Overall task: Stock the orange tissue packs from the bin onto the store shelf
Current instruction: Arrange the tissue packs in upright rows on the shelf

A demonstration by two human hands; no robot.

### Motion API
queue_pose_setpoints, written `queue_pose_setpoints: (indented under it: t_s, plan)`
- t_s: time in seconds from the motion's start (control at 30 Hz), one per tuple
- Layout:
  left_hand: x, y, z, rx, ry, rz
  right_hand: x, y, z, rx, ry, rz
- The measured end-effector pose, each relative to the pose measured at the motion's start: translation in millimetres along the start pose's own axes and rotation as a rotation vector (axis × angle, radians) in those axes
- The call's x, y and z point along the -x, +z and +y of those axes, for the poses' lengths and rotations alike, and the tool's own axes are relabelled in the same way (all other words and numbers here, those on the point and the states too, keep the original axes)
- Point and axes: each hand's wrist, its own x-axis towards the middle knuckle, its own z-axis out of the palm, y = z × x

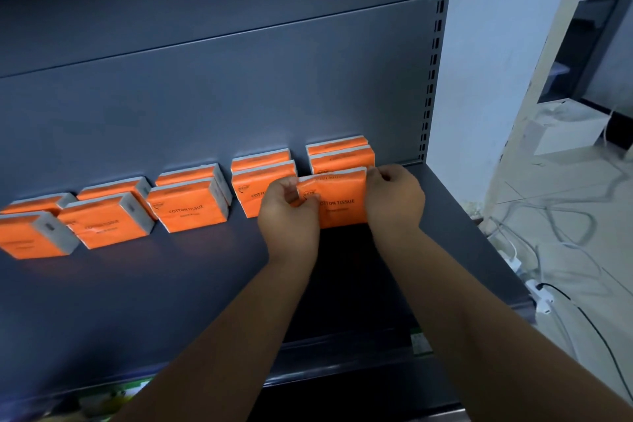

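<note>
Grey store shelf point(171, 284) carries rows of orange packs point(186, 204); right of them, left hand point(289, 216) and right hand point(394, 199) pinch one pack point(337, 197) by its sides, seating it before releasing.

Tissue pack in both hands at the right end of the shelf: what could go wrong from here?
1. The held tissue pack sits close in front of the rightmost column; pushing it back could shove those packs askew.
2. The left hand overlaps the neighbouring pack; withdrawing may drag it out of line.
3. Both hands pinch only the upper corners, right hand included, so the soft pack might tip on release.
</note>
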Motion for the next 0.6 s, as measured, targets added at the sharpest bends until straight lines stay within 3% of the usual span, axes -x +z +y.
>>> queue_pose_setpoints:
  t_s: [0.33,0.6]
  plan:
    - [-1.5,15.0,-9.8,-0.006,0.124,-0.105,-12.4,1.5,-2.1,-0.302,0.202,0.039]
    - [3.9,16.4,-14.5,0.034,0.104,-0.197,-5.3,-0.6,-5.4,-0.200,0.116,-0.048]
